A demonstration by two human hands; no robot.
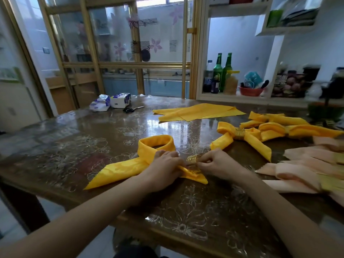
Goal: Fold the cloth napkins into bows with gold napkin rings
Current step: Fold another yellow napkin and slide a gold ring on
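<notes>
On glossy table [83,146], flat napkin [201,111], scissors [131,109], glass doors [119,43] bkgd

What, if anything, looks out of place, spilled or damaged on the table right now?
Nothing stands out. The left hand pinches the looped yellow napkin while the right hand holds a gold ring against it. Finished bows lie tidily to the right on the table, and nothing looks spilled or torn.

both forearms stretched fwd, converging at centre. l hand [163,169] lay palm down, fingers curled, gripping the yellow napkin [121,168]; r hand [217,164] pinched the gold napkin ring [192,158] w/ fingertips, hands nearly touching.
</notes>
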